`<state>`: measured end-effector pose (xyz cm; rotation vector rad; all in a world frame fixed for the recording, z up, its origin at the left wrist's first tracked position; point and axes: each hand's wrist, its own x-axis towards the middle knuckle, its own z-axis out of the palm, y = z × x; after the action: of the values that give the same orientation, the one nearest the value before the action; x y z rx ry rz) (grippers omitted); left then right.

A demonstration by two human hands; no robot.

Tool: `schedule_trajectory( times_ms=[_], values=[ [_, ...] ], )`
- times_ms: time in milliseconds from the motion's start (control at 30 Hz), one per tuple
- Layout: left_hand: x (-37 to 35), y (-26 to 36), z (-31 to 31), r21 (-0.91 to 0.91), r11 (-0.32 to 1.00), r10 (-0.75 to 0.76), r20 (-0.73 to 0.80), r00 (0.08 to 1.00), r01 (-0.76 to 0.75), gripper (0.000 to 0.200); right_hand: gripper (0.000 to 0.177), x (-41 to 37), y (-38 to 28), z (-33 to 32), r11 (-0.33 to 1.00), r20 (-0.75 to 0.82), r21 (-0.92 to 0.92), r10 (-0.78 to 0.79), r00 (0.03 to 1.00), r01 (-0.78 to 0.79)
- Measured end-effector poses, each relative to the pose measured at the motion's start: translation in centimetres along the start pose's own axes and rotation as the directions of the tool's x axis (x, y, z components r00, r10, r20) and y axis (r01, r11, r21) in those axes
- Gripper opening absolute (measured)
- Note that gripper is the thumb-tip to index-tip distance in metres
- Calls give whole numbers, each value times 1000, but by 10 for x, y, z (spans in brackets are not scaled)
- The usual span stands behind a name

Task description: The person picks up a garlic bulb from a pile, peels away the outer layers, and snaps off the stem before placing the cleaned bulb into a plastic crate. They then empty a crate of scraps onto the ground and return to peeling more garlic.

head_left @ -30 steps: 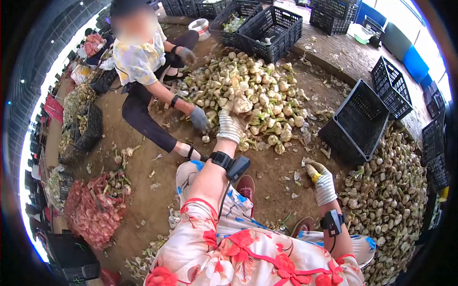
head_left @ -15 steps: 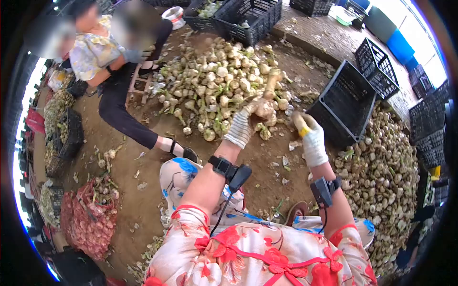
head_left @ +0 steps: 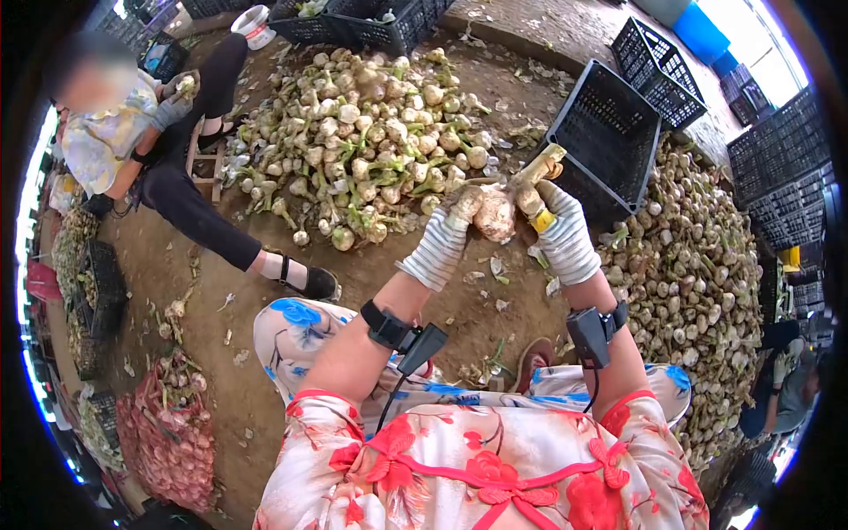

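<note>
A large, dirt-marked garlic bulb [head_left: 495, 219] is held between my two hands, its thick cut stem pointing up and to the right. My left hand [head_left: 444, 237], in a striped knit glove, grips the bulb's left side. My right hand [head_left: 564, 237], gloved too and with yellow tape round a finger, is closed at the bulb's right side near the stem; whether a small tool sits in it is hidden. Just beyond my hands lies a heap of garlic bulbs with short stems [head_left: 353, 150].
An empty black crate [head_left: 574, 181] stands right of the heap, beside another garlic pile [head_left: 698, 283]. More black crates [head_left: 389, 26] line the back. A person [head_left: 115, 132] sits at left, leg stretched toward me. A red net sack of garlic [head_left: 168, 442] lies lower left.
My right hand has come in from the right and now meets the garlic bulb. My left hand has turned the bulb, so its stem leans right. The view has shifted rightward.
</note>
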<state>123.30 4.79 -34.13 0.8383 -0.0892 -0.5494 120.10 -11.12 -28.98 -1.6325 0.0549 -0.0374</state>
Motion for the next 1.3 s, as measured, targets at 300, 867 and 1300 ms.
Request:
schedule_trajectory(
  times_ms=[300, 867, 1300],
  values=[
    [5, 5, 6, -173, 979, -95, 89, 992, 109, 63, 22, -11, -12, -3, 968, 54, 216, 121, 991, -130],
    [7, -17, 3, 75, 997, 30, -97, 995, -23, 51, 33, -3, -10, 4, 959, -55, 108, 268, 962, -261],
    [16, 8, 67, 39, 953, -300, 233, 925, 299, 55, 25, -50, -4, -47, 903, -200, 391, 270, 942, -176]
  ],
)
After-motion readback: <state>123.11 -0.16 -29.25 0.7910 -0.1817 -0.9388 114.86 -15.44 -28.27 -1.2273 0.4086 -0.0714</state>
